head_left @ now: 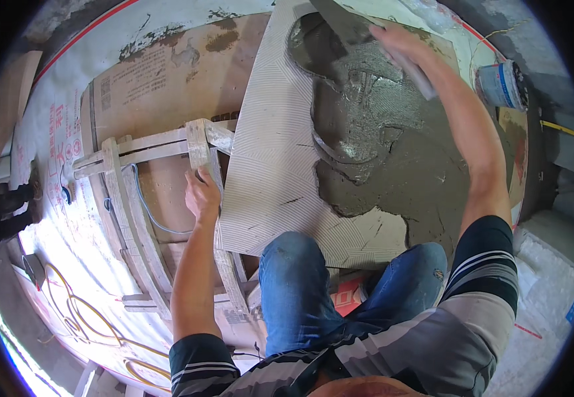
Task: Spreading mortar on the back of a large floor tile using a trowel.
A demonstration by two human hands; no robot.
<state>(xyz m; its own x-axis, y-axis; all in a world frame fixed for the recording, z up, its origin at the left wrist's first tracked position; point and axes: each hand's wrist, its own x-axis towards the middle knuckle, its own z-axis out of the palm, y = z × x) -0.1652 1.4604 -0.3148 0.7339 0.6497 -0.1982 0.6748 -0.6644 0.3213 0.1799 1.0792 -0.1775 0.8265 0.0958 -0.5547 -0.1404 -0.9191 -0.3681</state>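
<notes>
A large pale slab with a combed, grooved surface [267, 132] lies in front of my knees. Wet grey mortar [426, 178] covers most of its right side, thick and ridged toward the far end. My right hand [399, 45] is closed on a flat steel trowel [340, 21] over the far part of the mortar; the forearm partly hides the tool. Left of the slab, my left hand [202, 195] has its fingers curled on a slat of a whitish wooden frame [111, 172], close to the slab's edge.
Flattened cardboard [168, 73] lies under the frame and slab. A blue-and-white bucket [502, 85] stands at the far right. A yellow hose [75, 311] coils at the lower left. Beneath my legs is something red [348, 298]. A dark boot-like shape [9, 208] sits at the left rim.
</notes>
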